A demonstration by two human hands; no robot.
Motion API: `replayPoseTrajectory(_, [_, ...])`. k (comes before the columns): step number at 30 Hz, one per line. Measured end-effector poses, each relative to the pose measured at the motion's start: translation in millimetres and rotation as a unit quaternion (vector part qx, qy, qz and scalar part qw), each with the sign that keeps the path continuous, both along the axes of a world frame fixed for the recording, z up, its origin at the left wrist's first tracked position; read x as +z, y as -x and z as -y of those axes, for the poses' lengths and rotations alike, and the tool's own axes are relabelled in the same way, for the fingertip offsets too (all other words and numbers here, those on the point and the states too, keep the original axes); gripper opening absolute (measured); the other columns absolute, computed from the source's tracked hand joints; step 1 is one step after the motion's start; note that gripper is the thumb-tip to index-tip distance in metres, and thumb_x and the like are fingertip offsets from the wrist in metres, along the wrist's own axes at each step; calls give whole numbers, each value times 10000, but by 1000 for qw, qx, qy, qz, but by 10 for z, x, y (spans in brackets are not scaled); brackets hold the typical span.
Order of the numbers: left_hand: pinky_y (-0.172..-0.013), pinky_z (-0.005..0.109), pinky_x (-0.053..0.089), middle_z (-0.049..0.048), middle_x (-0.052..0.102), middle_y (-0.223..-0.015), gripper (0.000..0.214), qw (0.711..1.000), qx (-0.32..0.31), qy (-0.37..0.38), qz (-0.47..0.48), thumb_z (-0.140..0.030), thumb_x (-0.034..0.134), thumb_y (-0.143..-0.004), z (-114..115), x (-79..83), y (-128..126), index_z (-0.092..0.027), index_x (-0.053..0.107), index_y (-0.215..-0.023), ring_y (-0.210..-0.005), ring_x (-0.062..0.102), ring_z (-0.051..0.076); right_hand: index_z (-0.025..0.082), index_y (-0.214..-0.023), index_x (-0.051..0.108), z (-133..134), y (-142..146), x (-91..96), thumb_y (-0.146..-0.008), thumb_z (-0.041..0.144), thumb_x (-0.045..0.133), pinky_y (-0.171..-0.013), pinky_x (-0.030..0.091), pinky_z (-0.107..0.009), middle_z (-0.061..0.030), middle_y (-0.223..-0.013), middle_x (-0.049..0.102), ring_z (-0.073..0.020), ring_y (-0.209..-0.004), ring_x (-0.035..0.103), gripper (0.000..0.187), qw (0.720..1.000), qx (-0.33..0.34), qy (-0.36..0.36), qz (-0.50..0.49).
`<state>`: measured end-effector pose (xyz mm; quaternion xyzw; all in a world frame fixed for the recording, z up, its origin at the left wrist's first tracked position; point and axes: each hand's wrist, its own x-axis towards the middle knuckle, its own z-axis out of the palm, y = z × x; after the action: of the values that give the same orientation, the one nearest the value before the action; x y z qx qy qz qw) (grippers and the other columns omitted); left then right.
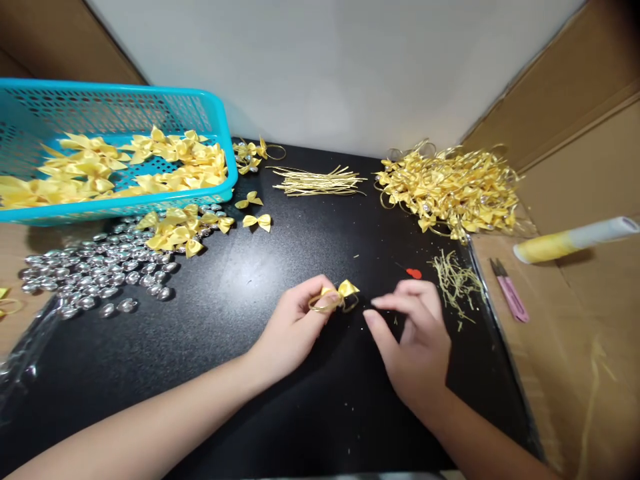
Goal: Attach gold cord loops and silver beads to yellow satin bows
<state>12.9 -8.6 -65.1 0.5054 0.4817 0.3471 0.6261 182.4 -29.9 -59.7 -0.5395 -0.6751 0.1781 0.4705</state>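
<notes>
My left hand pinches a yellow ribbon bow with a loop of gold cord behind it, over the middle of the black tabletop. To its right, my right hand is apart from the bow, its thumb and fingers spread with a gap between them. Nothing shows in that hand. Beyond it lies a red needle threader-like piece with a thin wire end. A pile of short gold cord trimmings sits just right of my right hand.
A turquoise basket of yellow bows stands at back left, silver beads spilling before it. Cut gold cords lie at the back centre. Finished-looking bows heap at back right, near pink thread snips and a yellow-white tube.
</notes>
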Motion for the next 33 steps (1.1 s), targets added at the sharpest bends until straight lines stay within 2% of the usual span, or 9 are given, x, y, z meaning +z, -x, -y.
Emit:
replayPoseTrajectory(2, [-537, 224, 304, -50, 422, -593, 353, 996, 24, -58, -61, -440, 484, -931, 14, 18, 1, -180, 476, -693, -554, 375, 97, 267, -827, 701, 29, 16, 26, -790, 103, 688, -682, 438, -301, 5, -824, 475, -135, -750, 510, 169, 996, 8, -75, 50])
replayPoseTrajectory(4, [-541, 225, 308, -42, 447, -602, 327, 987, 13, -116, -109, -392, 486, -935, 25, 42, -2, -176, 501, -690, -557, 387, 99, 274, -856, 726, 45, 42, 45, -815, 111, 678, -672, 417, -295, 5, -800, 481, -128, -734, 490, 175, 989, 22, -101, 103])
replayPoseTrajectory(7, [-553, 233, 317, -28, 493, -610, 279, 970, -9, -179, -164, -321, 492, -928, 42, 71, -16, -175, 540, -694, -557, 417, 105, 272, -948, 740, 41, 71, 34, -859, 135, 640, -665, 401, -294, -2, -780, 493, -133, -728, 476, 192, 985, 4, -100, 143])
replayPoseTrajectory(11, [-584, 248, 331, -19, 484, -590, 269, 951, -19, -220, -216, -277, 478, -914, 67, 67, -31, -187, 528, -665, -587, 439, 128, 261, -1021, 736, 20, 63, -17, -882, 189, 627, -660, 390, -299, -7, -755, 482, -147, -721, 451, 191, 984, -14, -76, 160])
replayPoseTrajectory(15, [-601, 255, 344, -6, 510, -623, 247, 938, -44, -251, -236, -275, 478, -910, 73, 53, -20, -193, 534, -684, -612, 459, 139, 271, -954, 752, 4, 50, -39, -882, 173, 630, -670, 373, -309, -8, -727, 489, -150, -718, 441, 172, 984, -13, -74, 162])
replayPoseTrajectory(18, [-594, 249, 340, -11, 526, -626, 234, 943, -53, -244, -220, -268, 478, -917, 55, 68, -13, -188, 554, -711, -596, 459, 130, 276, -838, 745, -6, 46, -35, -868, 143, 640, -698, 362, -324, -7, -716, 498, -152, -724, 446, 173, 977, -12, -105, 184])
replayPoseTrajectory(23, [-538, 220, 309, -46, 466, -583, 230, 968, -63, -163, -181, -237, 470, -912, 20, 92, -19, -175, 543, -703, -542, 410, 98, 232, -709, 679, -22, 49, -38, -855, 152, 634, -736, 339, -356, -14, -714, 544, -168, -746, 475, 173, 969, -17, -118, 218])
replayPoseTrajectory(28, [-549, 222, 313, -48, 472, -591, 244, 974, -73, -119, -176, -267, 483, -915, 8, 84, -14, -167, 548, -701, -565, 410, 99, 206, -715, 632, -43, 65, -48, -860, 163, 591, -789, 319, -392, -35, -798, 624, -194, -808, 514, 157, 956, -12, -115, 270])
replayPoseTrajectory(33, [-543, 221, 304, -54, 448, -585, 258, 979, -76, -90, -163, -293, 484, -915, -2, 96, -25, -163, 556, -703, -567, 387, 95, 197, -718, 596, -69, 82, -72, -842, 157, 602, -789, 324, -391, -33, -784, 616, -191, -793, 523, 130, 954, -19, -140, 263])
